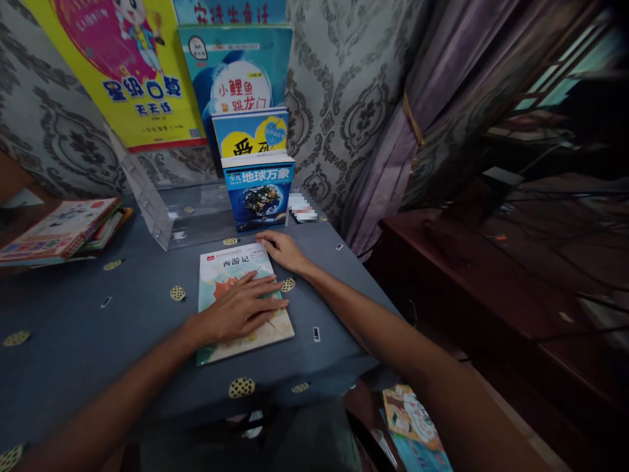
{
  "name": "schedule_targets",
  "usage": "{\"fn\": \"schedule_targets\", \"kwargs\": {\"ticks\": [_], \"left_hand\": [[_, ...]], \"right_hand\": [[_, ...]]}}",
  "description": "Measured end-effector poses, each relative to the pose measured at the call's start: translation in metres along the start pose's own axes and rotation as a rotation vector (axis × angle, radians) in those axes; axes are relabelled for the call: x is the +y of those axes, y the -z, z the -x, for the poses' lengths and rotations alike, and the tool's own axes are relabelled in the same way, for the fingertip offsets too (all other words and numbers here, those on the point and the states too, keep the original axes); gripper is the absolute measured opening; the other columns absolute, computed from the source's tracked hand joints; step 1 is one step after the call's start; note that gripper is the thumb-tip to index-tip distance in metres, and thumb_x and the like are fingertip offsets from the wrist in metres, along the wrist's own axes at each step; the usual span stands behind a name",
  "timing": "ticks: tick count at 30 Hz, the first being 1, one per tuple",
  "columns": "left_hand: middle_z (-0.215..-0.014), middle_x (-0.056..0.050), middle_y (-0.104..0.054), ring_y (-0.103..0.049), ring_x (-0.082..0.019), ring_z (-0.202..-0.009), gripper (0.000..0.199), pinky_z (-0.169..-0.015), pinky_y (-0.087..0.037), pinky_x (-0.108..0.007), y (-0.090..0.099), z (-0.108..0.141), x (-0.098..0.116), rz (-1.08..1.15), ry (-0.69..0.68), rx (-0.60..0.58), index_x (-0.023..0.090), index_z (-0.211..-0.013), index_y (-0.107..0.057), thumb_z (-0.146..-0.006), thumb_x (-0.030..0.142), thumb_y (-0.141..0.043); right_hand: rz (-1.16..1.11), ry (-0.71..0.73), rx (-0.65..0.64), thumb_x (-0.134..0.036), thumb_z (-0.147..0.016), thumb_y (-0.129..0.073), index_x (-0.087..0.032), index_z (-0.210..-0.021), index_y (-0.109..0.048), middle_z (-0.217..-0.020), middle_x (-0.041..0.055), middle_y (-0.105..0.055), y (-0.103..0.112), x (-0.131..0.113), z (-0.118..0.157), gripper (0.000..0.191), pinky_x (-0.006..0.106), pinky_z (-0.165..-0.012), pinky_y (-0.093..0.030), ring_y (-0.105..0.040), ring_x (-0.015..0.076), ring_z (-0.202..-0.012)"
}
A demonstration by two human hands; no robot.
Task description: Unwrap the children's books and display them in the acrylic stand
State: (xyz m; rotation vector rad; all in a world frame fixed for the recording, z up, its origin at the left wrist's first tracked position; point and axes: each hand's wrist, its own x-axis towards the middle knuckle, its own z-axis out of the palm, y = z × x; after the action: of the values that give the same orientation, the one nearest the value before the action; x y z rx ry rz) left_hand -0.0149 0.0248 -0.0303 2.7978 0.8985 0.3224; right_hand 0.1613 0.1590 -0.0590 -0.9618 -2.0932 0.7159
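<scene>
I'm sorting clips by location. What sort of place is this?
Probably a room in a home: illustrated books stand in a clear rack, in front of patterned wallpaper, with a purple curtain tied back nearby.

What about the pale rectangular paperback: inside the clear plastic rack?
No, the paperback lies flat on the blue patterned tablecloth, under the left hand.

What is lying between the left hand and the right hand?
In the head view, part of the book's cover lies between the left hand and the right hand, plus some tablecloth with a printed pineapple.
</scene>
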Motion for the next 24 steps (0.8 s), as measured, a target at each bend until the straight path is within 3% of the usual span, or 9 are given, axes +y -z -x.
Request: {"fn": "schedule_targets", "kwargs": {"ticks": [7, 15, 24], "left_hand": [[-0.153, -0.001, -0.048, -0.035, -0.024, -0.147, 0.036, -0.122, -0.021, -0.058, 0.0040, 0.0042, 0.0001, 0.069, -0.109, -0.015, 0.036, -0.134, -0.058, -0.101, 0.031, -0.044], [-0.152, -0.002, -0.048, -0.034, -0.026, -0.147, 0.035, -0.121, -0.021, -0.061, 0.0050, 0.0058, 0.0007, 0.079, -0.127, -0.043, 0.039, -0.131, -0.059, -0.097, 0.032, -0.050], [-0.150, -0.002, -0.051, -0.041, -0.024, -0.143, 0.038, -0.121, -0.025, -0.056, 0.0021, 0.0053, 0.0038, 0.069, -0.128, 0.037, 0.036, -0.133, -0.057, -0.097, 0.026, -0.048]], "right_hand": [[0.015, -0.007, 0.012, -0.020, -0.096, -0.050, -0.018, -0.116, -0.068, -0.113, 0.0074, -0.073, -0.0025, 0.0025, 0.0014, 0.027, 0.034, -0.093, -0.050, -0.067, 0.0202, -0.105], [-0.002, -0.020, 0.023, -0.018, -0.095, -0.047, -0.020, -0.113, -0.069, -0.110, 0.0069, -0.074, -0.0032, 0.0034, 0.0034, 0.028, 0.034, -0.092, -0.049, -0.066, 0.0206, -0.102], [0.072, 0.019, -0.006, -0.017, -0.094, -0.047, -0.018, -0.115, -0.068, -0.112, 0.0089, -0.073, -0.0034, -0.0005, 0.0068, 0.030, 0.037, -0.095, -0.049, -0.064, 0.0219, -0.105]]}}
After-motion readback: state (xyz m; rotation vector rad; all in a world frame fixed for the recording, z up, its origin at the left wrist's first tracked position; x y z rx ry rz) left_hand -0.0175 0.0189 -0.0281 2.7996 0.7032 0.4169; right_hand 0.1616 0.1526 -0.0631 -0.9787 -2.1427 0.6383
